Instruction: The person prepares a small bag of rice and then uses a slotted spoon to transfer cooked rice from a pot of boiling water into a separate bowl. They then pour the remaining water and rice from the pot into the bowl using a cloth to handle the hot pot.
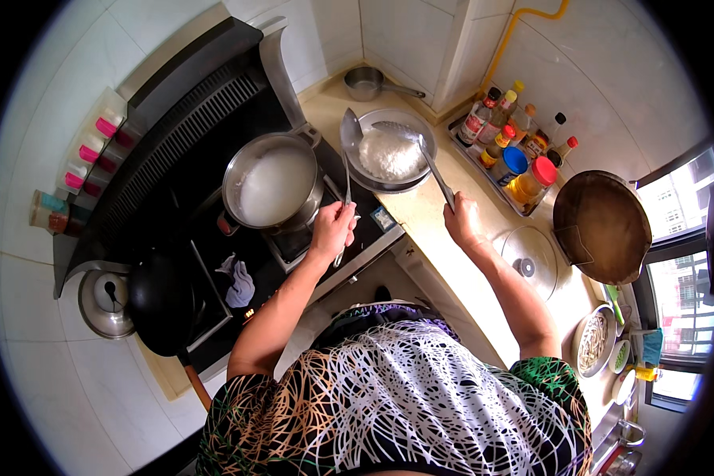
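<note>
My left hand (333,229) grips the handle of a metal spatula (351,134), whose blade is at the left rim of a metal bowl (426,134). My right hand (467,220) grips the handle of a perforated metal skimmer (438,172); its head lies over the bowl, partly behind a white mound that looks like cooked rice (387,156). Left of the bowl, a steel pot (232,166) on the stove holds cloudy white liquid (276,187).
A tray (494,184) of seasoning bottles stands right of the bowl, a small saucepan (364,84) behind it. A glass lid (529,262), a large dark pan (601,226) and a dish of sliced food (593,342) are farther right. A black wok (160,303) and a crumpled cloth (240,285) are left.
</note>
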{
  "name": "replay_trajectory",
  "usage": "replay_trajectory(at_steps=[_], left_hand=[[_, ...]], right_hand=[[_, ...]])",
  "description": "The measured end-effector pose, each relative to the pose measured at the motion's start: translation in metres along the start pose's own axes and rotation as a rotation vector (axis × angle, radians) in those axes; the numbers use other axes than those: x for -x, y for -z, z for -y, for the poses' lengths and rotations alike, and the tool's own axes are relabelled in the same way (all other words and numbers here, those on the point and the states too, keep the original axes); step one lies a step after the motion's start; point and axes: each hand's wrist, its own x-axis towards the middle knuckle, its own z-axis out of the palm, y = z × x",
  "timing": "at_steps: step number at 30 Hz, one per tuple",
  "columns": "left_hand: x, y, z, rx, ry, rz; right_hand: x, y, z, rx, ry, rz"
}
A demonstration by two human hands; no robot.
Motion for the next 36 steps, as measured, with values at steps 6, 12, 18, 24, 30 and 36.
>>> replay_trajectory(at_steps=[6, 12, 18, 24, 30, 36], left_hand=[[0.004, 0.005, -0.017, 0.061, 0.093, 0.001], [0.006, 0.003, -0.025, 0.037, 0.069, 0.019], [0.0, 0.023, -0.017, 0.023, 0.058, 0.006], [0.005, 0.019, -0.018, -0.027, 0.07, 0.048], [0.008, 0.032, -0.028, -0.017, -0.008, 0.045], [0.021, 0.031, -0.032, -0.09, -0.066, 0.078]], right_hand=[[0.002, 0.006, 0.016, -0.112, 0.037, -0.043], [0.005, -0.007, 0.018, 0.195, 0.123, 0.005], [0.022, 0.015, 0.006, 0.261, 0.25, 0.036], [0.011, 0.013, 0.025, 0.184, 0.172, -0.008], [0.022, 0.016, 0.008, 0.357, 0.275, 0.057], [0.023, 0.02, -0.005, 0.295, 0.227, -0.002]])
